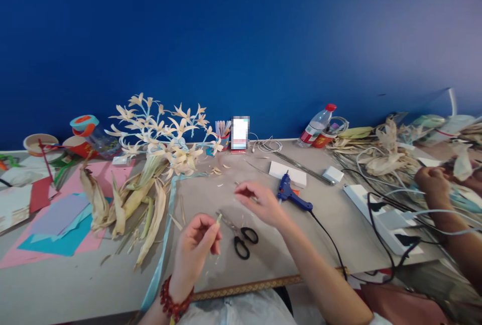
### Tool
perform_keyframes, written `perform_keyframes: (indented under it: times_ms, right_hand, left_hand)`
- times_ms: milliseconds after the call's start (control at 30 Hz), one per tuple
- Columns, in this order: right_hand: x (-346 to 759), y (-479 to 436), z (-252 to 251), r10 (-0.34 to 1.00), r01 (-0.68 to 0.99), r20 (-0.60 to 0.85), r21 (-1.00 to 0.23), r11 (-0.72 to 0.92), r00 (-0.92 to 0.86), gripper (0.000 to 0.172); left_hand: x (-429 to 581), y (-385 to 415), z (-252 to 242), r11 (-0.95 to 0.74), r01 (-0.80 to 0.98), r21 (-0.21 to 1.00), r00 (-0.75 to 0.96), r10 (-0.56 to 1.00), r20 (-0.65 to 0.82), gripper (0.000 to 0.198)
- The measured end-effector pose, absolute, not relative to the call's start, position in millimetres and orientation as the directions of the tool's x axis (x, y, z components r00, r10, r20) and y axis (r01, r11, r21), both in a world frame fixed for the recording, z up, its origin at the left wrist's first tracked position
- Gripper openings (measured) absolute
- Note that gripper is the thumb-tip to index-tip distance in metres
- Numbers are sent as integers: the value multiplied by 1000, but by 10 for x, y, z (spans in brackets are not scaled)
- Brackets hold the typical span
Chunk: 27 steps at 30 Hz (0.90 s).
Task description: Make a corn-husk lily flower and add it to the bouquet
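My left hand (199, 237), with a red bead bracelet at the wrist, is closed in a pinch on a small pale green strip (219, 218) that sticks up past the thumb. Its exact material is too small to tell. My right hand (258, 202) hovers above the table further forward, fingers bent and drawn together; whatever they hold, if anything, is too small to make out. Black-handled scissors (241, 245) lie on the table between and below the hands. Just right of my right hand rests a blue glue gun (289, 193) with its cord trailing toward the table's front edge.
White husk flowers on pale blue stems (181, 131) stand back left, near dried corn husks (141, 199) and coloured paper (60, 224). A phone (240, 134) leans behind. Right are a bottle (318, 126), wire bundle (301, 167), power strip (380, 219) and another person's hand (433, 182).
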State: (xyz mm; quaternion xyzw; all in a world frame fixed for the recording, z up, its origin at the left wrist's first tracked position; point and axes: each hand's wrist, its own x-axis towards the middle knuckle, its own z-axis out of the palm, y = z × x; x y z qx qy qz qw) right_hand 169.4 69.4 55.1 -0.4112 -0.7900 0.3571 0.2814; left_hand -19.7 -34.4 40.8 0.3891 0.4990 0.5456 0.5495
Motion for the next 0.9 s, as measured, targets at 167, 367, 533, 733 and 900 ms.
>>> perform_keyframes:
  times_ms: [167, 367, 533, 733, 900]
  right_hand:
    - [1535, 1429, 338, 932, 754, 86, -563, 338, -353, 18]
    - [1212, 1889, 58, 967, 854, -30, -476, 210, -254, 29]
    - [1138, 2001, -3, 969, 820, -100, -557, 134, -227, 31]
    - [1230, 1849, 84, 958, 576, -88, -812, 89, -273, 23]
    - [1326, 1277, 259, 937, 222, -73, -975, 5, -342, 25]
  left_hand:
    - [-156, -336, 409, 99, -279, 955, -88, 988, -128, 22]
    - [-145, -351, 420, 109, -268, 957, -85, 987, -136, 26]
    - [-166, -345, 402, 109, -283, 953, -82, 987, -138, 26]
    - [-193, -317, 364, 93, -316, 944, -111, 985, -134, 24]
    - [-184, -281, 370, 100, -371, 923, -141, 976, -163, 25]
